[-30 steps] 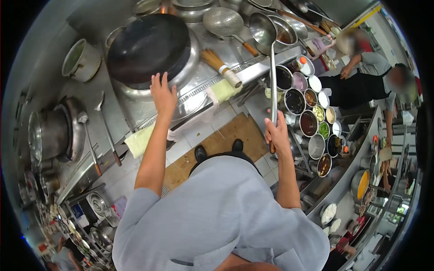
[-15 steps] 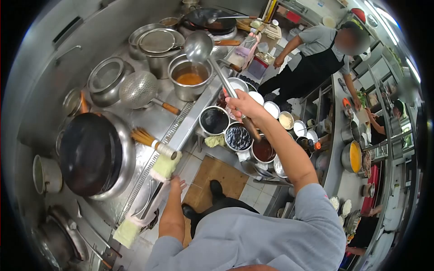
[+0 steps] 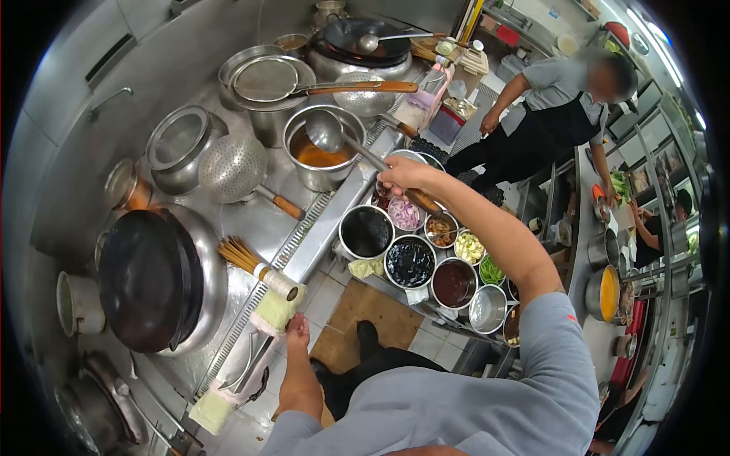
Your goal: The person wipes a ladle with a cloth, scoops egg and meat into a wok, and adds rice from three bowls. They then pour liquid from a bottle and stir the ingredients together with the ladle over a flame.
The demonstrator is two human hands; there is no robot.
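My right hand [image 3: 403, 176] is wrapped round the wooden-ended handle of a metal ladle [image 3: 325, 131]. The ladle's bowl is over the mouth of a steel pot [image 3: 322, 179] that holds orange-brown liquid [image 3: 319, 156]. Down at the counter's front edge hangs my left hand [image 3: 297, 328], its fingers loosely apart with nothing in them, right beside a pale green cloth [image 3: 277, 310]. On the counter above that cloth lies a bamboo brush [image 3: 251, 260]. A perforated skimmer [image 3: 233, 169] rests left of the pot, its handle towards me.
A dark wok [image 3: 148, 281] sits at left. Behind the pot are a strainer [image 3: 266, 79] and another skimmer [image 3: 366, 95]. To the right stand containers of dark sauce [image 3: 411, 262], chopped onion [image 3: 406, 214] and several other ingredients. A person in a black apron [image 3: 551, 131] stands beyond.
My right hand has brought the ladle down, its bowl now lower at the pot's mouth. My left hand has shifted slightly down beside the cloth. The view has shifted, showing more ingredient containers.
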